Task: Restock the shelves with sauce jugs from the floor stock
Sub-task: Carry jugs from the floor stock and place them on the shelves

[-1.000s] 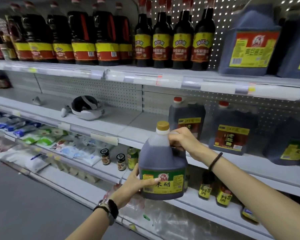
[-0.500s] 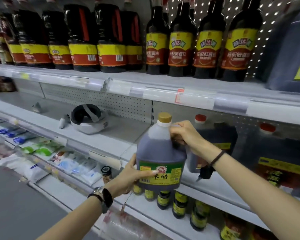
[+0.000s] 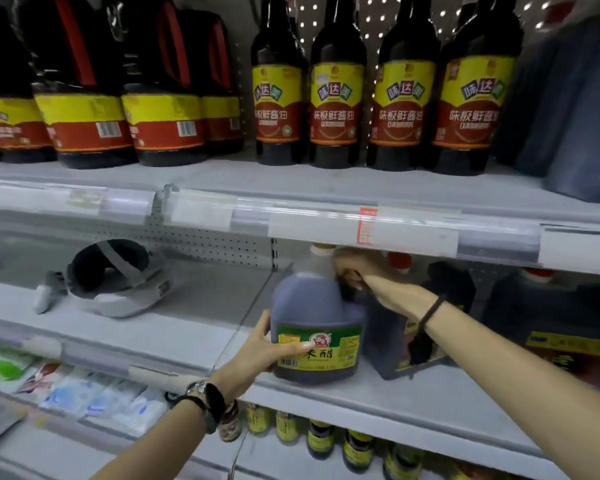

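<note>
A dark vinegar jug (image 3: 314,320) with a green and yellow label and a tan cap stands at the front of the middle shelf (image 3: 378,400). My right hand (image 3: 364,275) grips its handle near the neck, under the edge of the shelf above. My left hand (image 3: 260,351) cups the jug's lower left side, thumb across the label. Other dark jugs (image 3: 406,327) with red caps stand just behind and to the right on the same shelf.
A white and grey headset (image 3: 115,278) and a controller (image 3: 47,292) lie on the left of the middle shelf. The upper shelf (image 3: 291,199) carries dark sauce bottles (image 3: 336,98) and jugs. Small jars (image 3: 321,438) and packets (image 3: 94,396) fill the shelves below.
The jug has moved forward and up from in front of the shelves onto the middle shelf, both hands still on it. The view has closed in on the shelf.
</note>
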Available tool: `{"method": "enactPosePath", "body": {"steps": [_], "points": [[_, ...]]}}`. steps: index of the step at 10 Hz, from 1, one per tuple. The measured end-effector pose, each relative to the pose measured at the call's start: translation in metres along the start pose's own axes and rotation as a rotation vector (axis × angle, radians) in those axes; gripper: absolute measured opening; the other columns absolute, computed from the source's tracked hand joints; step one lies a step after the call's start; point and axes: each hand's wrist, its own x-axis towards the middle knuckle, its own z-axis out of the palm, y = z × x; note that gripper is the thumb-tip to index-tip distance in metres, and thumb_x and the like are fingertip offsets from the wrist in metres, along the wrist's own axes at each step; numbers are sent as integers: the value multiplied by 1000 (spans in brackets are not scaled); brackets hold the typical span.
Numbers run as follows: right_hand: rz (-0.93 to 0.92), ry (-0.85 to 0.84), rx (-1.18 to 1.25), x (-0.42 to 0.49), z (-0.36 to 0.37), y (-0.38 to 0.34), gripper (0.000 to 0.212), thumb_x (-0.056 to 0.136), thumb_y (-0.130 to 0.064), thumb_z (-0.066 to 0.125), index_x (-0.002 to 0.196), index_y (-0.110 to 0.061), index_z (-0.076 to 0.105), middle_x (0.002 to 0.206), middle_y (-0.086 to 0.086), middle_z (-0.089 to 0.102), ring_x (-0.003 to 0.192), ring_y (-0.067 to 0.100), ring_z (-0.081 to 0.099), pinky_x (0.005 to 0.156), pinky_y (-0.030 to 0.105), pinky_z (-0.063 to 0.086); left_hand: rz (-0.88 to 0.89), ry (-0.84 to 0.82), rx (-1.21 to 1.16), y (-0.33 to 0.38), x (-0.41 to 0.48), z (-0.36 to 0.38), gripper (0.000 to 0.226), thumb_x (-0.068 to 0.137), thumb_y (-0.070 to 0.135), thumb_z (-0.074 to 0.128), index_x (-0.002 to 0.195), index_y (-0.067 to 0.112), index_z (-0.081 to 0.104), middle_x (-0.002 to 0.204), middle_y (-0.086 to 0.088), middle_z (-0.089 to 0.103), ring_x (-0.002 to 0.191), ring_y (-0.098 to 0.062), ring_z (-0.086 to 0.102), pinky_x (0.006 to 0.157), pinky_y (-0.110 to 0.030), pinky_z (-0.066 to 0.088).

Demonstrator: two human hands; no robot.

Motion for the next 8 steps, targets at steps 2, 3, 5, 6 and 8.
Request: {"method": "enactPosePath", "body": {"steps": [2, 3, 5, 6, 8], "points": [[114, -13, 113, 30, 0, 11, 43, 91, -5, 50, 53, -23, 52, 47, -8, 52, 47, 3, 49, 62, 19, 39, -66, -124, 9, -5, 51, -26, 78, 60, 30, 89, 127, 10, 53, 106, -5, 73, 95, -20, 71, 75, -29, 56], [202, -198, 854, 21, -3, 13, 19, 81, 21, 49, 80, 7, 62, 76, 17, 67, 85, 13, 57, 99, 17, 35, -88, -161, 60, -7, 69, -37, 83, 55, 40, 89, 124, 8, 57, 99, -2, 75, 90, -13, 71, 68, -22, 55], [527, 207, 1975, 31, 4, 19, 13, 69, 15, 42, 60, 15, 50, 49, 27, 49, 69, 21, 42, 93, 27, 34, -37, -182, 21, -14, 98, -46, 66, 71, 12, 82, 127, 18, 49, 113, -4, 69, 94, -12, 70, 62, -14, 53], [645, 469, 1917, 46, 4, 28, 15, 66, 15, 46, 59, 2, 48, 48, 14, 42, 71, -1, 40, 92, 9, 31, -17, -212, 45, -20, 112, -48, 72, 66, 18, 87, 125, 25, 47, 112, 2, 70, 99, -15, 69, 72, -34, 59], [634, 559, 2177, 65, -6, 66, 19, 98, -20, 43, 85, -9, 52, 83, -6, 54, 97, -1, 48, 88, 25, 37, -5, -326, 17, -27, 137, -49, 67, 73, 9, 81, 128, 20, 45, 118, -5, 67, 102, -18, 68, 77, -32, 58]]}}
